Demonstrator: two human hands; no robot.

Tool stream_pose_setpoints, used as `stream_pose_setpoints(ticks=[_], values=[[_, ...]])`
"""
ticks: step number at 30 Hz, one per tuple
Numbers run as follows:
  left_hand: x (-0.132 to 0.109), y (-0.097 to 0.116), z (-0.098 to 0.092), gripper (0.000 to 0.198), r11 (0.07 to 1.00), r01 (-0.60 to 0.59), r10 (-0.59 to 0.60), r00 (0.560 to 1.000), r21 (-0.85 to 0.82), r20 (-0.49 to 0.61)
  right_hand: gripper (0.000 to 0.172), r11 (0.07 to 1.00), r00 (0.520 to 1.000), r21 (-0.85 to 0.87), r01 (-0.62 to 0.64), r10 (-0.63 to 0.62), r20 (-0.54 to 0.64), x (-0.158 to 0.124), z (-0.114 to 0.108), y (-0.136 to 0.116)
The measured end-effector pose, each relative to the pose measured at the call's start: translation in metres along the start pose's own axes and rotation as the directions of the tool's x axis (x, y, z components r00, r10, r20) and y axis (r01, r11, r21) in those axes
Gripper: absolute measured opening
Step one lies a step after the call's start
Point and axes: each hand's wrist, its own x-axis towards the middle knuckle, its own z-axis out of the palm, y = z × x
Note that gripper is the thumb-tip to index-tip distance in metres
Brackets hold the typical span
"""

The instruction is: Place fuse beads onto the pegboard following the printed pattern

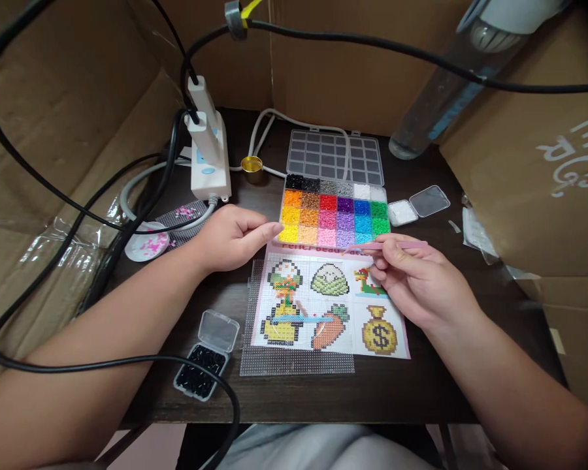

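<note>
My left hand [236, 236] is closed, with its thumb and forefinger at the left edge of the compartment box of coloured beads [328, 202]. In my right hand [414, 271] are pink tweezers [404, 245], pinched between thumb and fingers. Their tips point left at the box's front edge; a tiny orange speck shows there. Below lies a printed bead pattern sheet [382, 294], its right side partly covered by my right hand. A clear pegboard [298, 363] overlaps it and sticks out at the front. Orange, green and blue beads [298, 320] form part of a figure on it.
A small open box of black beads [200, 371] stands front left, a box of white beads [402, 212] right. Pink beads sit in a white dish [147, 243]. Behind are a power strip [210, 160], a gold cup [251, 168] and a clear bottle [436, 98]. Black cables [93, 367] cross the view.
</note>
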Motion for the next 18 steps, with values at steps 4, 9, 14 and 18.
stream_pose_setpoints(ticks=[4,9,14,18], values=[[0.0001,-0.0005,-0.0002,0.047,0.999,-0.012,0.012,1.000,0.031,-0.007,0.013,1.000,1.000,0.000,-0.003,0.003,0.018,-0.0004,0.0000,-0.0002],[0.0001,0.0008,-0.0010,0.045,0.997,-0.025,0.024,1.000,0.074,0.010,0.011,1.000,1.000,-0.003,-0.023,0.023,0.021,-0.0011,0.0012,-0.0008],[0.0003,0.0013,-0.0005,0.042,0.997,-0.021,0.019,0.999,0.079,0.027,0.012,1.000,0.999,-0.011,-0.022,0.023,0.029,-0.0008,0.0006,-0.0007],[0.0005,0.0027,-0.0003,0.041,0.997,0.005,-0.006,1.000,0.071,0.018,0.012,1.000,0.999,0.003,-0.023,0.023,0.027,-0.0005,0.0007,-0.0007]])
